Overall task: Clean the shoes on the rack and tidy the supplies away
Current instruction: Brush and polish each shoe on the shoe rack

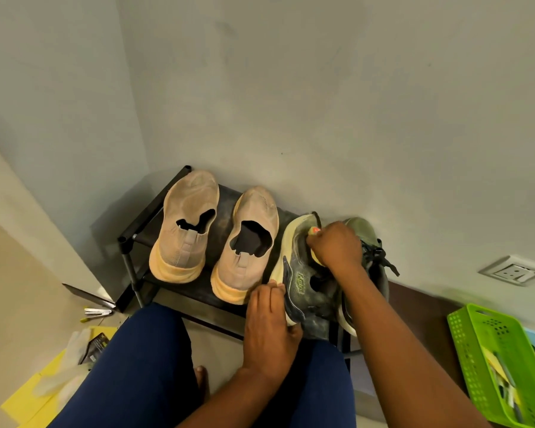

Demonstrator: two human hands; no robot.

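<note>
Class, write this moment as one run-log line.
step: scrubbing | left hand: steadies dark sneaker | right hand: grips yellow scrubber on it | beige pair: on rack

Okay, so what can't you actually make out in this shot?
- Head view: what the right hand grips on the dark green shoe; its fingers cover all but a yellow edge.
- The second green shoe, mostly behind that arm.
- Green basket contents, cut off by the frame edge.
- Floor packets, too small to read.
</note>
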